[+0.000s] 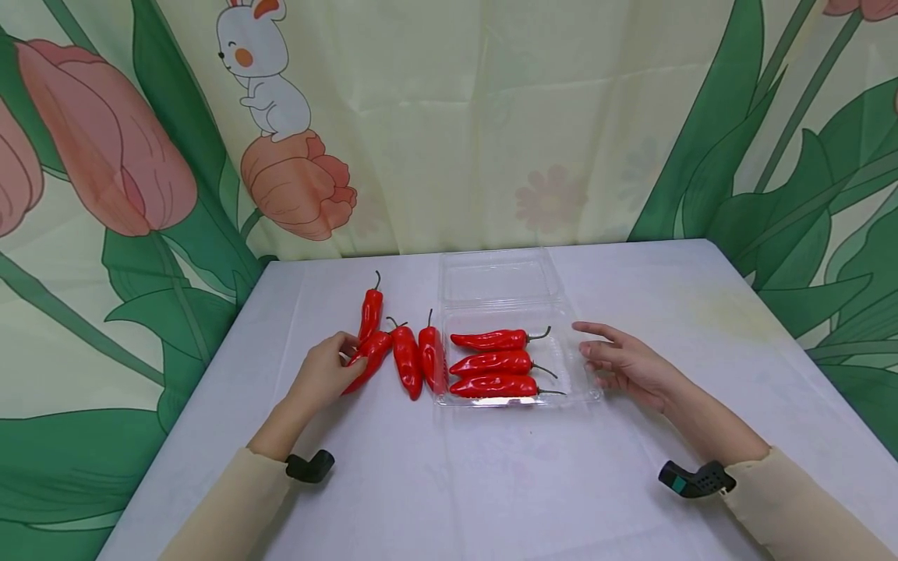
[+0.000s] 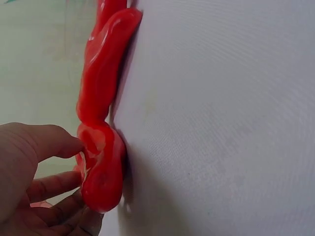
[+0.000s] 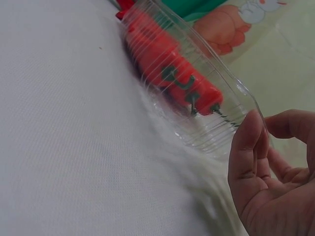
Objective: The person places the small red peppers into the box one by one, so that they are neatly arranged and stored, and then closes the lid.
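Observation:
In the head view my left hand (image 1: 326, 370) pinches a glossy red chili pepper (image 1: 376, 352), thumb on the near side. The left wrist view shows this chili pepper (image 2: 103, 182) close over the white cloth, another chili pepper (image 2: 101, 73) beyond it. A clear plastic container (image 1: 578, 389) stands lid open, three chili peppers (image 1: 494, 364) lying side by side in it, stems to the right. At its right edge is my right hand (image 1: 631, 366). In the right wrist view the container's rim (image 3: 241, 88) runs between the thumb and fingers of the right hand (image 3: 275, 172).
Behind the held one lies another chili pepper (image 1: 371, 312), stem away from me. Two more, a chili pepper (image 1: 407, 362) and a chili pepper (image 1: 429, 351), lie left of the container. Its lid (image 1: 500, 276) leans back. A tulip-and-rabbit curtain (image 1: 435, 125) hangs behind the table.

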The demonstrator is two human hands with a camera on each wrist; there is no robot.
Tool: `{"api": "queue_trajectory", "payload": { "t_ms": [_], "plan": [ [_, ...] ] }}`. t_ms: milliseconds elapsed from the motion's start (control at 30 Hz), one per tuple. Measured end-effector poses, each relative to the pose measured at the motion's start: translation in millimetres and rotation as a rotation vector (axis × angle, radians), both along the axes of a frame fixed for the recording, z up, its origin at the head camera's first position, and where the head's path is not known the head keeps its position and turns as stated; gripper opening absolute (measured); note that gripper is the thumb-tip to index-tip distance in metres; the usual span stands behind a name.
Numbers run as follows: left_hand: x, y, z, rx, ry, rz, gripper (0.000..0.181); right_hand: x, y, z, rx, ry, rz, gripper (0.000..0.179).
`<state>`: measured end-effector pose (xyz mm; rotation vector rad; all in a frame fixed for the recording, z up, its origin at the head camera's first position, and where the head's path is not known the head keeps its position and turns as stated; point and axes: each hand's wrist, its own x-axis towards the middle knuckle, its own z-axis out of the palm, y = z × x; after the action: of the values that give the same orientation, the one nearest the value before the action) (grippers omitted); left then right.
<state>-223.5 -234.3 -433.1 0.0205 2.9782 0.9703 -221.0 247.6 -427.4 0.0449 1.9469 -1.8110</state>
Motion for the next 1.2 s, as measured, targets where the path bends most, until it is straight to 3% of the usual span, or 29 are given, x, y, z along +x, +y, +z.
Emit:
{"api": "queue_trajectory", "payload": {
  "t_ms": [400, 767, 1200],
  "plan": [
    [-1.0, -2.7, 0.1, 0.073, -0.084, 0.046, 0.034, 0.9, -0.4, -1.0, 0.015, 0.001, -0.003, 0.063],
    [-2.1, -7.5, -2.7, 0.133, -0.144, 0.05, 0.036, 1.0, -0.3, -1.1, -0.004, -0.002, -0.002, 0.063],
    [0.3, -9.4, 9.9, 0.118, -0.109, 0.036, 0.038, 0.4, 0.0, 0.3, -0.003, 0.007, 0.008, 0.065]
  ]
}}
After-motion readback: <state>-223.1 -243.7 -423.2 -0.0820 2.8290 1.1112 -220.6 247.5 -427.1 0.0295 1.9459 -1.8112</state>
